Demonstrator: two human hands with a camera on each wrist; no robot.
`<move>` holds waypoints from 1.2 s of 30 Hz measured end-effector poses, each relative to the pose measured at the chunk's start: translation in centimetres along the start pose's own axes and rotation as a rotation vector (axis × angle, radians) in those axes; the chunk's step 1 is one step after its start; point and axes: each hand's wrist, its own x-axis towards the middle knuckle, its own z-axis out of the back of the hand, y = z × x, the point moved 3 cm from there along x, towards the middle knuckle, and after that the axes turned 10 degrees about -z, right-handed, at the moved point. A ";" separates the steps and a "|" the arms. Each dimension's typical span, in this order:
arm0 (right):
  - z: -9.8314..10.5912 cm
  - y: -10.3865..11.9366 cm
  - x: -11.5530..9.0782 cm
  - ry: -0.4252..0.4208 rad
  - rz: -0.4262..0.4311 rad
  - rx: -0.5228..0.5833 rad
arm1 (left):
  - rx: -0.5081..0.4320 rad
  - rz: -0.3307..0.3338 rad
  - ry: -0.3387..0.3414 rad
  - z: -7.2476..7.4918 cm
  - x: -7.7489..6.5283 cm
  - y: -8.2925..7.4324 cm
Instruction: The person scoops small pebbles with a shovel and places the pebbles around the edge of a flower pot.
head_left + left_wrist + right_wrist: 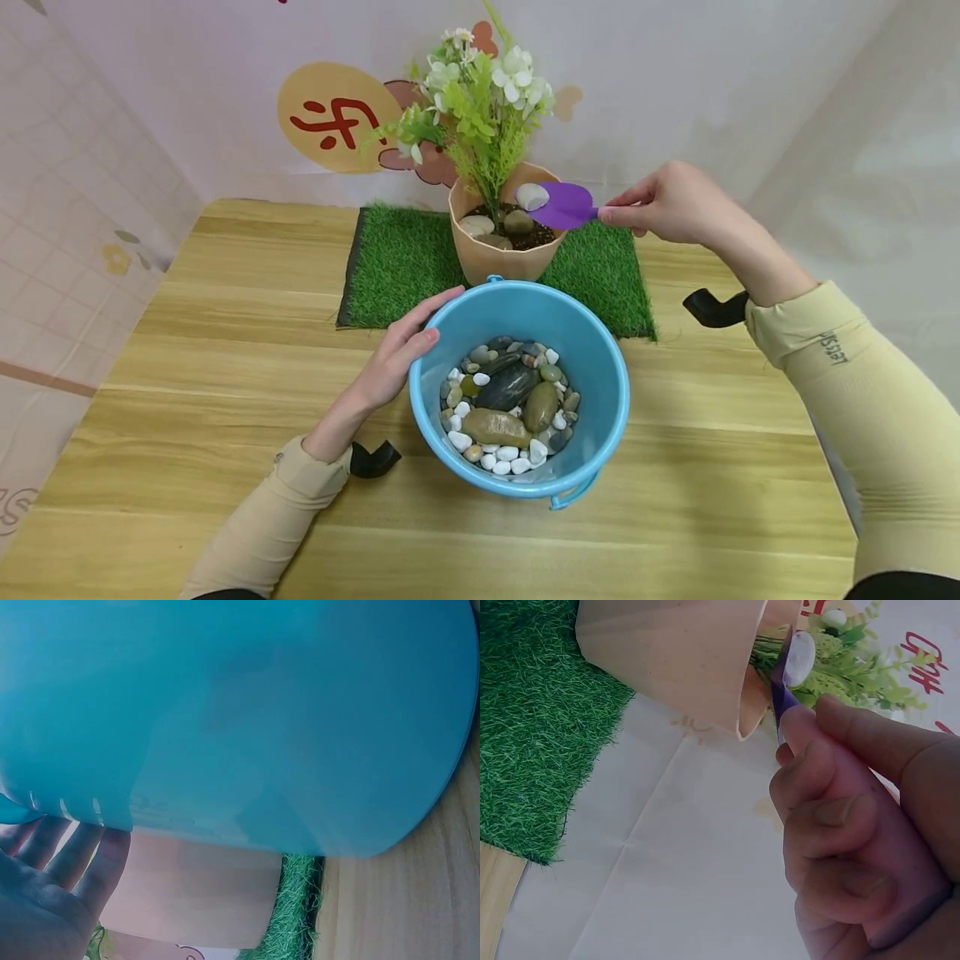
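Head view: right hand (682,204) is gripping the purple shovel (567,206); left hand (392,357) is resting straight-fingered against the bucket (592,367); tilting could be spilling the stone (532,197).

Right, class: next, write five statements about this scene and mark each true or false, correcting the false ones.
1. The right hand holds a purple shovel. True.
2. The stone on the shovel is black. False: it is whitish.
3. The left hand touches the blue bucket. True.
4. The bucket is empty. False: it has many stones inside.
5. The pot has white flowers in it. True.
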 end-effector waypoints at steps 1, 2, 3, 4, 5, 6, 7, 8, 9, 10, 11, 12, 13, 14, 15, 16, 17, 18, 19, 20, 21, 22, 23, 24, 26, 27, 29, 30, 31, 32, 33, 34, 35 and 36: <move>0.0 0.1 0.3 0.002 -0.004 -0.006 | 0.001 0.000 0.002 0.0 0.0 0.0; -0.1 0.2 0.6 0.005 -0.010 -0.009 | 0.002 -0.003 0.005 0.0 0.0 0.0; -0.1 0.3 0.9 0.011 -0.017 -0.009 | 0.003 -0.003 0.006 0.0 0.0 0.0; -0.1 0.4 1.1 0.013 -0.021 -0.014 | 0.005 -0.005 0.006 0.0 0.0 0.0; -0.1 0.5 1.4 0.016 -0.023 -0.017 | 0.007 -0.007 0.004 0.0 0.0 0.0; -0.2 0.7 1.6 0.017 -0.025 -0.023 | 0.008 -0.006 0.002 0.0 0.0 0.1; -0.2 0.7 1.9 0.021 -0.030 -0.025 | 0.009 -0.004 0.001 0.0 0.0 0.1; -0.2 0.8 2.0 0.026 -0.033 -0.026 | 0.009 -0.005 0.001 0.0 0.0 0.1; -0.2 0.9 2.2 0.030 -0.037 -0.026 | 0.009 -0.004 0.000 0.0 0.0 0.1; -0.3 1.0 2.4 0.032 -0.040 -0.028 | 0.009 -0.004 0.001 0.0 0.0 0.0; -0.3 1.1 2.5 0.038 -0.045 -0.026 | 0.009 -0.004 0.002 -0.1 0.0 0.0; -0.3 1.2 2.7 0.044 -0.052 -0.025 | 0.011 -0.004 0.003 -0.1 0.1 0.0; -0.3 1.3 2.8 0.050 -0.059 -0.025 | 0.013 -0.003 0.003 -0.1 0.1 -0.1; -0.3 1.4 3.0 0.053 -0.065 -0.024 | 0.015 -0.002 0.002 -0.1 0.1 -0.1; -0.3 1.5 3.1 0.055 -0.073 -0.025 | 0.016 -0.002 0.002 -0.1 0.1 -0.1; -0.2 1.6 3.3 0.059 -0.081 -0.025 | 0.017 -0.001 0.002 -0.1 0.1 -0.1; -0.2 1.7 3.4 0.063 -0.089 -0.024 | 0.017 0.000 0.001 -0.1 0.1 -0.1; -0.1 1.9 3.6 0.067 -0.097 -0.024 | 0.017 0.000 0.001 -0.1 0.1 -0.1; -0.1 2.0 3.7 0.067 -0.103 -0.024 | 0.015 0.000 0.000 0.0 0.1 -0.1; 0.0 2.2 3.8 0.069 -0.106 -0.023 | 0.012 0.000 0.000 0.0 0.1 -0.1; 0.1 2.4 3.9 0.071 -0.109 -0.026 | 0.010 0.000 0.000 0.0 0.1 -0.1; 0.1 2.7 3.9 0.072 -0.110 -0.029 | 0.009 0.000 0.000 0.0 0.1 -0.1; 0.2 2.9 3.9 0.073 -0.108 -0.035 | 0.008 0.000 -0.001 0.0 0.1 -0.1; 0.1 3.1 3.9 0.068 -0.103 -0.044 | 0.008 -0.001 -0.001 0.0 0.1 -0.1; 0.1 3.6 4.0 0.057 -0.086 -0.069 | 0.009 -0.001 -0.001 0.0 0.0 -0.2; 0.0 3.8 4.1 0.050 -0.078 -0.087 | 0.009 -0.002 0.000 0.0 0.1 -0.2; -0.2 4.2 4.2 0.028 -0.058 -0.124 | 0.011 -0.003 0.001 -0.1 0.1 -0.2; -0.3 4.4 4.3 0.014 -0.048 -0.139 | 0.011 -0.003 0.001 -0.1 0.1 -0.2; -0.4 4.5 4.3 0.003 -0.039 -0.156 | 0.012 -0.004 0.001 -0.1 0.1 -0.2; -0.5 4.8 4.4 -0.009 -0.034 -0.167 | 0.012 -0.003 0.002 -0.1 0.1 -0.3; -0.5 5.0 4.4 -0.022 -0.030 -0.180 | 0.012 -0.004 0.003 -0.1 0.1 -0.3; -0.6 5.2 4.4 -0.036 -0.025 -0.192 | 0.012 -0.004 0.003 -0.1 0.1 -0.3; -0.7 5.4 4.4 -0.049 -0.022 -0.207 | 0.013 -0.004 0.004 -0.1 0.1 -0.3; -0.8 5.6 4.4 -0.062 -0.024 -0.220 | 0.013 -0.004 0.004 -0.1 0.1 -0.3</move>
